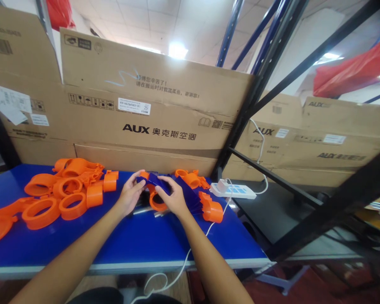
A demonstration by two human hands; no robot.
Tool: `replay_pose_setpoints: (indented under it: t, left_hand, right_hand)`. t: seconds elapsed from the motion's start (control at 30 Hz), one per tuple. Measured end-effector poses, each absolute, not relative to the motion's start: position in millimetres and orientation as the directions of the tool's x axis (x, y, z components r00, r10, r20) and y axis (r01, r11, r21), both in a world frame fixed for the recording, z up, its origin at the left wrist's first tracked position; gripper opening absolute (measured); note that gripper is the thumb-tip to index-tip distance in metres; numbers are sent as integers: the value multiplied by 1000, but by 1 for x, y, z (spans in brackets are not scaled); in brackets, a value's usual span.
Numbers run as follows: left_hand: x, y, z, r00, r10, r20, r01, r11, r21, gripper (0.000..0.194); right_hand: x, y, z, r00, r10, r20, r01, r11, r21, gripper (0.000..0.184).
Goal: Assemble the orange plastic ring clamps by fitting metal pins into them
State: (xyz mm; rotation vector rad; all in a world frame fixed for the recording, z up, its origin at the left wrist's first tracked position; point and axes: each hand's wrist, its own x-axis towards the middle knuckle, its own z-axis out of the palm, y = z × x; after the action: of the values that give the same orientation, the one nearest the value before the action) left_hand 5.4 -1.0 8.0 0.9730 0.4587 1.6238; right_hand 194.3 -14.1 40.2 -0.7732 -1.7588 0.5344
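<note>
Both hands meet over the middle of the blue table (pixel 123 245), holding an orange plastic part that looks like a tape dispenser (pixel 158 202), with a ring at its lower end. A dark blue flat piece (pixel 158 180) lies against its top. My left hand (pixel 131 195) grips the left end, thumb and fingers closed around it. My right hand (pixel 173 195) pinches the blue piece from the right, thumb on top. The fingers partly cover where the orange and blue parts meet. Just beneath the hands, small metallic pieces (pixel 161 213) rest on the table.
Many orange ring parts (pixel 40 213) are heaped on the left. More orange parts (pixel 211 208) lie on the right, near dark blue sheets (pixel 192 202). A white power strip (pixel 233 190) trails a cable (pixel 183 268) over the table edge. Cardboard (pixel 98 126) and a black rack post (pixel 240 122) stand behind.
</note>
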Motion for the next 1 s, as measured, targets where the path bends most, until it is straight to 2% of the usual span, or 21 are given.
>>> replay_pose_setpoints:
  t: [0.13,0.27,0.33,0.43,0.53,0.63,0.77,1.0]
  left_hand:
    - [5,-2,9,-30,925,378,-618,-314,720,54]
    - [4,-7,13,18,905,424,-626,-320,711,59]
    - [3,-9,15,50,895,444,-628,-318,710,60]
    - [3,-11,14,75,890,450,-606,-318,729,62]
    - [3,-9,12,47,899,435,-538,-344,769,62]
    - [3,-6,10,-8,897,441,-463,-394,794,57]
    - [2,-4,11,-52,891,452,-425,-429,797,52]
    - [2,-3,11,-75,893,443,-421,-431,798,52]
  right_hand:
    - [195,-11,38,-225,715,662,237,699,-675,43]
    - [200,-10,39,-222,694,685,361,711,-604,49]
    - [203,-12,41,-254,664,704,441,727,-526,53]
    - [208,-14,43,-338,586,736,557,755,-345,61]
    - [210,-17,44,-410,513,754,648,745,-155,63]
    - [210,-17,43,-447,462,766,682,730,-43,61]
    - [209,-17,42,-464,435,772,687,727,3,57]
    - [207,-17,40,-436,456,776,707,707,-18,59]
